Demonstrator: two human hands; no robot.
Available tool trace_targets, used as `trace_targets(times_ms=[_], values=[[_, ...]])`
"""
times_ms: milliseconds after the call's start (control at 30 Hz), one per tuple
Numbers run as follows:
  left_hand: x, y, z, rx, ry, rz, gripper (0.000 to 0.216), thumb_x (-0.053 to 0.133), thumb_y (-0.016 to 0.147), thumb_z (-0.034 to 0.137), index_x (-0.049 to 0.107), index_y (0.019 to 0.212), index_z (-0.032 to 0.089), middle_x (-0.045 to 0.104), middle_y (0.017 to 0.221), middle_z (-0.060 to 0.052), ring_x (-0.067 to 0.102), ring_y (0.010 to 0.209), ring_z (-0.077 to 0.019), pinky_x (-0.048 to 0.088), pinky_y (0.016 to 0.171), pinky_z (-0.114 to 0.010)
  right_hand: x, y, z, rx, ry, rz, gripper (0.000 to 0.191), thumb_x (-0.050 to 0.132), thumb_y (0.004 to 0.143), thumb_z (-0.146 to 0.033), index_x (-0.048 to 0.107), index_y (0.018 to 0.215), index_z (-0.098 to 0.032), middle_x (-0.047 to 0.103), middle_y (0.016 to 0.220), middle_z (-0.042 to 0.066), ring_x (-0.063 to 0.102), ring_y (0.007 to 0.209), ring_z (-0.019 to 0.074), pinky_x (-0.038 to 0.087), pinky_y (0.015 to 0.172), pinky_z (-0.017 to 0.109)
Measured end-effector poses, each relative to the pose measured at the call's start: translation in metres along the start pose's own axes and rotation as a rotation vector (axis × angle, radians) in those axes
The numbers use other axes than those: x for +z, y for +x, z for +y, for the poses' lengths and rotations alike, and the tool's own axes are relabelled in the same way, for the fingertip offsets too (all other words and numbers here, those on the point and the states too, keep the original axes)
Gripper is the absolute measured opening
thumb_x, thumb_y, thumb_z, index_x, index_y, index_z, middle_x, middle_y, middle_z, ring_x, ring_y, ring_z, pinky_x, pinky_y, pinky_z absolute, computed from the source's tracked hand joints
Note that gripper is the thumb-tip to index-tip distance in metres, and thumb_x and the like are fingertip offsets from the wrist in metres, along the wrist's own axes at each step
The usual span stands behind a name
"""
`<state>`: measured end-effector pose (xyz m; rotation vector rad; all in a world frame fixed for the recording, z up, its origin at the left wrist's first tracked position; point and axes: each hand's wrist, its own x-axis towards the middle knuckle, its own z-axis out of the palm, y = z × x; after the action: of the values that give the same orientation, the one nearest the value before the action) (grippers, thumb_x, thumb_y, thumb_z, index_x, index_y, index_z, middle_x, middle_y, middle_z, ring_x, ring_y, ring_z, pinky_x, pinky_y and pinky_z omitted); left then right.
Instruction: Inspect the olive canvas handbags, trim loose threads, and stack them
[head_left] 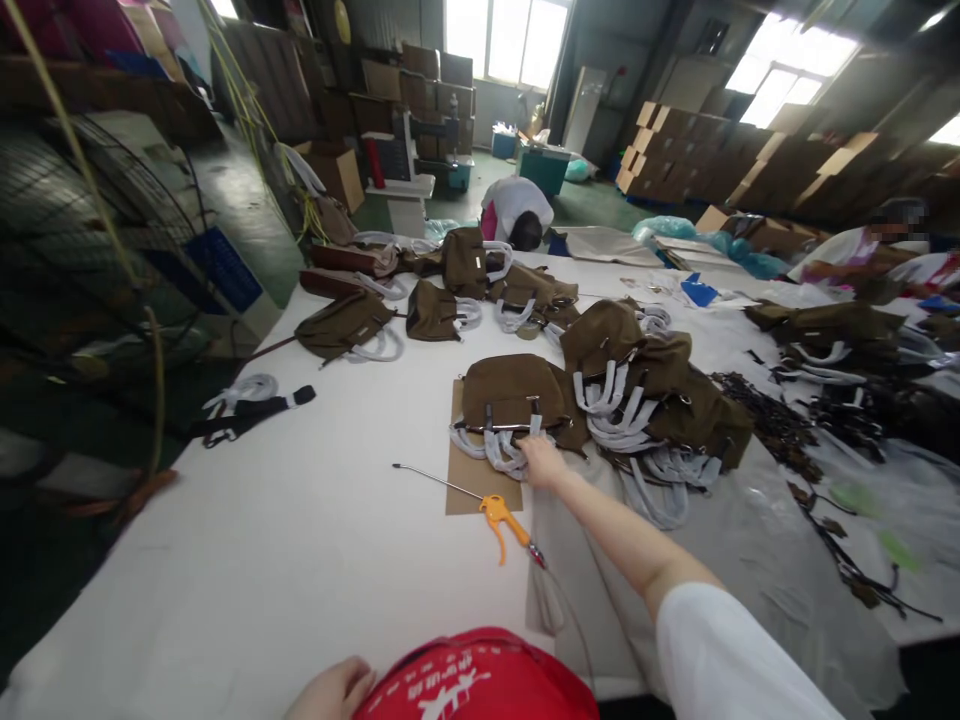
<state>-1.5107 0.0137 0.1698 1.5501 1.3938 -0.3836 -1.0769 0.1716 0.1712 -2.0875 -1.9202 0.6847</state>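
My right hand [541,462] reaches out over the table, its fingers closed on the wrapped handles at the front of an olive-brown handbag [516,390]. That bag lies partly on a piece of brown cardboard [459,490]. An orange air blow gun [496,508] with a long thin metal nozzle lies just in front of it, its hose running toward me. My left hand [334,692] is low in the view, beside the red apron [480,680]; most of its fingers are cut off by the frame edge, and I see nothing held in it.
More olive handbags [637,370] with wrapped handles are heaped to the right. Several others [345,325] lie toward the back. A black strap [255,412] lies at left. Dark straps [772,425] are piled at right. A person [517,210] bends over the far end.
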Motion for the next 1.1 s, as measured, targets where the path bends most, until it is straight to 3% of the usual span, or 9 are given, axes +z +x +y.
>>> trace_targets(times_ms=[100, 200, 433, 600, 700, 833, 933, 1000, 1100], values=[[-0.005, -0.007, 0.002, -0.017, 0.024, 0.039, 0.030, 0.036, 0.089, 0.030, 0.065, 0.086, 0.021, 0.076, 0.096, -0.009, 0.069, 0.094, -0.0231, 0.047, 0.082, -0.030, 0.033, -0.002, -0.014, -0.020, -0.160, -0.088, 0.043, 0.069, 0.084, -0.029, 0.060, 0.123, -0.014, 0.057, 0.132, 0.013, 0.049, 0.127, 0.0289, 0.034, 0.111, 0.052], [-0.005, -0.014, -0.002, -0.034, 0.018, 0.067, 0.032, 0.035, 0.091, 0.027, 0.066, 0.088, 0.019, 0.075, 0.097, -0.010, 0.069, 0.094, -0.0228, 0.046, 0.083, -0.030, 0.034, 0.002, -0.022, 0.002, -0.262, -0.089, 0.034, 0.062, 0.092, -0.037, 0.061, 0.116, -0.013, 0.060, 0.124, 0.012, 0.057, 0.115, 0.0254, 0.044, 0.101, 0.050], [0.006, -0.022, -0.018, -0.029, -0.006, 0.082, 0.033, 0.036, 0.091, 0.030, 0.067, 0.087, 0.017, 0.075, 0.095, -0.011, 0.069, 0.091, -0.0229, 0.046, 0.081, -0.030, -0.051, 0.049, -0.069, 0.007, -0.268, 0.122, 0.013, 0.066, 0.080, -0.027, 0.065, 0.087, -0.016, 0.068, 0.092, 0.012, 0.061, 0.096, 0.0258, 0.045, 0.089, 0.038], [-0.002, -0.028, -0.017, 0.013, -0.015, 0.128, 0.033, 0.039, 0.089, 0.030, 0.069, 0.091, 0.016, 0.075, 0.098, -0.012, 0.069, 0.093, -0.0233, 0.046, 0.081, -0.030, -0.091, 0.039, -0.121, -0.124, -0.149, 0.271, 0.020, 0.053, 0.080, -0.024, 0.061, 0.097, -0.018, 0.066, 0.102, 0.011, 0.057, 0.100, 0.0259, 0.040, 0.089, 0.034], [-0.006, -0.034, -0.014, 0.015, -0.008, 0.144, 0.034, 0.040, 0.089, 0.030, 0.070, 0.095, 0.015, 0.074, 0.102, -0.013, 0.068, 0.096, -0.0234, 0.046, 0.083, -0.029, -0.064, 0.001, -0.147, -0.243, -0.066, 0.212, 0.021, 0.052, 0.079, -0.022, 0.061, 0.098, -0.020, 0.065, 0.102, 0.008, 0.056, 0.096, 0.0226, 0.040, 0.086, 0.031], [-0.005, -0.040, -0.018, 0.018, -0.035, 0.147, 0.035, 0.040, 0.090, 0.030, 0.070, 0.097, 0.014, 0.074, 0.103, -0.013, 0.068, 0.098, -0.0230, 0.045, 0.083, -0.028, 0.007, -0.059, -0.164, -0.371, 0.004, -0.049, 0.005, 0.067, 0.070, -0.023, 0.062, 0.072, -0.020, 0.066, 0.079, 0.004, 0.058, 0.077, 0.0192, 0.042, 0.073, 0.028], [-0.002, -0.043, -0.025, 0.020, -0.049, 0.142, 0.035, 0.041, 0.090, 0.030, 0.071, 0.097, 0.013, 0.074, 0.103, -0.015, 0.068, 0.096, -0.0240, 0.046, 0.083, -0.030, 0.043, -0.087, -0.166, -0.381, 0.017, -0.213, 0.018, 0.074, 0.068, -0.026, 0.060, 0.059, -0.020, 0.063, 0.062, 0.002, 0.054, 0.060, 0.0162, 0.040, 0.062, 0.027], [-0.002, -0.046, -0.030, 0.039, -0.059, 0.156, 0.034, 0.043, 0.089, 0.029, 0.071, 0.098, 0.013, 0.074, 0.102, -0.015, 0.068, 0.094, -0.0244, 0.046, 0.082, -0.030, 0.044, -0.093, -0.168, -0.364, 0.023, -0.234, 0.014, 0.068, 0.076, -0.027, 0.065, 0.065, -0.019, 0.065, 0.063, 0.003, 0.056, 0.059, 0.0166, 0.041, 0.061, 0.027], [-0.013, -0.051, -0.034, 0.088, -0.071, 0.222, 0.034, 0.044, 0.089, 0.031, 0.070, 0.101, 0.014, 0.073, 0.105, -0.014, 0.067, 0.097, -0.0246, 0.046, 0.085, -0.031, 0.013, -0.086, -0.180, -0.366, 0.060, -0.160, 0.020, 0.055, 0.087, -0.026, 0.071, 0.097, -0.021, 0.074, 0.094, 0.007, 0.065, 0.082, 0.0207, 0.047, 0.076, 0.031]])
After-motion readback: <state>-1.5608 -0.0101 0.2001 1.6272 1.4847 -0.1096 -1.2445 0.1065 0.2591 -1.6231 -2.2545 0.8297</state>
